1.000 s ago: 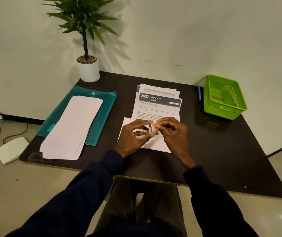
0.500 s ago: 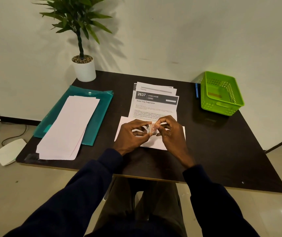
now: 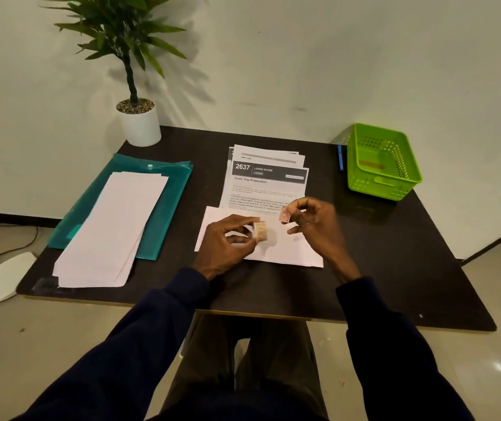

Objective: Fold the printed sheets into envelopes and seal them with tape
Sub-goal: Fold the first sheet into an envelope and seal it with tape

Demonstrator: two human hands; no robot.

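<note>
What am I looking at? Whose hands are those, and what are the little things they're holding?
This picture comes from a camera worn on a person's head, so you see what they see, looking down at their own arms. There is no robot here. The left hand pinches a small pale block, probably the tape. The right hand holds a small pinkish piece just above a folded white sheet. On the dark table lies a stack of printed sheets, a pile of plain folded papers on a teal folder, a green basket, a blue pen and a potted plant.
</note>
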